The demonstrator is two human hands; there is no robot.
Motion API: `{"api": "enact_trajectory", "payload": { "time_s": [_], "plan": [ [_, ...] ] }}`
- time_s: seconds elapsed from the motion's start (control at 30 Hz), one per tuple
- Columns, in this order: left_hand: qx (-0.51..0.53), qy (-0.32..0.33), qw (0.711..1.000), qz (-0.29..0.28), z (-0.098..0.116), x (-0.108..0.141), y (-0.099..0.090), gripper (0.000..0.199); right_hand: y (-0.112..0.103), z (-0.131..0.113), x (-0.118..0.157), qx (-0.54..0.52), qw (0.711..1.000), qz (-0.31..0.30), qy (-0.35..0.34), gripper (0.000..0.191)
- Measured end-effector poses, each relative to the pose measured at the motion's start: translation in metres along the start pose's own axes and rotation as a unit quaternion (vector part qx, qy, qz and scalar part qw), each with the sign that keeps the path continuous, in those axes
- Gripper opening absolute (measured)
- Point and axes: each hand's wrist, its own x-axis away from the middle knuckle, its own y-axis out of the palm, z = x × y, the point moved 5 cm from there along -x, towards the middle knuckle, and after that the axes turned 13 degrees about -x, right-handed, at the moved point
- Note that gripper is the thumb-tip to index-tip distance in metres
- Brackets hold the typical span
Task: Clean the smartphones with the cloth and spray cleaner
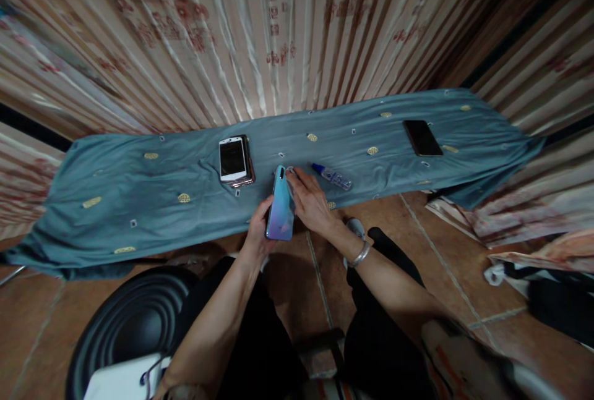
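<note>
Phone, back up, clamped in left hand over near edge of surface. Right hand bent to its far-right edge; can't tell if pinching. Probably edge handling; next move calls for steady left grip. Forearms angle in from near side. Bottle right, stack left.

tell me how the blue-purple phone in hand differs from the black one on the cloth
The blue-purple phone is in the left hand; the black phone lies on the cloth. The blue-purple phone shows its colourful back; the black phone shows a plain dark face. Both are rectangular.
</note>
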Motion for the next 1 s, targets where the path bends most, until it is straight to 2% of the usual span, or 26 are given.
{"api": "enact_trajectory", "payload": {
  "time_s": [0.1,0.37,0.5,0.83,1.0],
  "plan": [
    [0.003,0.026,0.999,0.026,0.003,0.001,-0.001,0.013,0.001,0.002,-0.001,0.001,1.000,-0.002,0.002,0.052],
    [0.023,0.017,0.999,0.028,0.008,0.004,0.000,0.013,0.005,0.013,0.000,0.003,1.000,-0.004,0.019,0.053],
    [0.020,0.016,1.000,0.009,0.010,0.004,0.000,0.015,0.007,0.018,-0.001,0.004,0.999,-0.002,0.032,0.053],
    [0.030,0.019,0.999,0.009,0.013,0.001,-0.007,0.012,0.010,0.017,0.002,0.001,1.000,0.015,-0.001,0.055],
    [0.036,0.019,0.999,0.010,0.014,-0.001,-0.008,0.015,0.013,0.014,0.004,0.013,1.000,0.004,-0.007,0.055]
  ]
}}
